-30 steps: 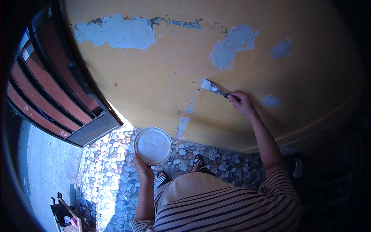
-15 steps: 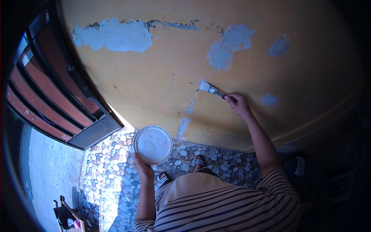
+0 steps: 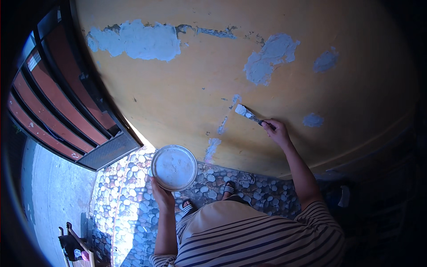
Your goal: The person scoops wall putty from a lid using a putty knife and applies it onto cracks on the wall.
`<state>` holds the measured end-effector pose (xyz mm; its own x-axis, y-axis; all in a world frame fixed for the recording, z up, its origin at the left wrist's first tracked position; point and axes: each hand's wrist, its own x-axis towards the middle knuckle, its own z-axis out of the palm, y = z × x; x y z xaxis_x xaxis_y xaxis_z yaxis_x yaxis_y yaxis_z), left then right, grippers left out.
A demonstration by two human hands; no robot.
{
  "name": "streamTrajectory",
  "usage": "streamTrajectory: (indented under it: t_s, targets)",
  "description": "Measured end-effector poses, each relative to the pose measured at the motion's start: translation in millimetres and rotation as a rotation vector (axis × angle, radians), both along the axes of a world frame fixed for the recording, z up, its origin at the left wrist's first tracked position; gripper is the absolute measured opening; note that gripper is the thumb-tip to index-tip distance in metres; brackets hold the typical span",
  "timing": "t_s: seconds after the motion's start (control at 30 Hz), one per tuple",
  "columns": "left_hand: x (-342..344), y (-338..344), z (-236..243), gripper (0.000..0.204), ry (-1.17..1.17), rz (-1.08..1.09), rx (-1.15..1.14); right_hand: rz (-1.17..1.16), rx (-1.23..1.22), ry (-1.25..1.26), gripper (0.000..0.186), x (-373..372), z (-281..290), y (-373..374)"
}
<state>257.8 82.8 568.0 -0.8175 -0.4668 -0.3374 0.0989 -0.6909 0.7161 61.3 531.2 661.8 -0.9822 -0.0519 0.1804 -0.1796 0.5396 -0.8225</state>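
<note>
My right hand (image 3: pixel 275 132) grips the dark handle of a putty knife (image 3: pixel 250 116), whose blade carries pale putty. The blade is close to the yellow wall (image 3: pixel 178 98), just right of a thin broken line of filler; whether it touches cannot be told. A small fresh putty patch (image 3: pixel 236 98) lies just above the blade tip. In my left hand (image 3: pixel 163 194) is a round, pale lid (image 3: pixel 174 167), held level from below by its near edge, with a film of putty over its inside.
Larger putty patches (image 3: pixel 149 41) spread along the upper wall, with others to the right. A black-barred gate with red panels (image 3: pixel 58 80) stands at the left. Pebble-patterned floor (image 3: pixel 138 209) lies below. A wooden chair (image 3: pixel 76 247) with a dark item on it is at lower left.
The putty knife has drawn away slightly down and right from the crack, leaving a small putty patch on it. The lid has barely moved.
</note>
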Motion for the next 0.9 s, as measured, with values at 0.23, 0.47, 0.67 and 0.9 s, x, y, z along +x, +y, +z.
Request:
streamTrajectory:
  t_s: [0.23,0.47,0.67,0.9]
  targets:
    - [-1.9,0.3,0.1,0.049,-0.010,0.002,0.021,-0.008,-0.014,0.116,0.028,-7.1,21.1,-38.5]
    - [-1.5,-7.9,-3.8,0.053,0.034,-0.045,0.010,0.011,-0.054,0.047,0.028,2.5,25.2,-34.8]
    - [-6.2,-3.8,6.6,0.050,-0.007,0.019,0.014,-0.043,0.000,0.072,0.026,1.0,23.7,-17.5]
    - [-3.7,-11.9,-8.8,0.055,0.025,-0.059,-0.047,0.005,-0.106,0.074,0.028,-1.2,33.9,-32.1]
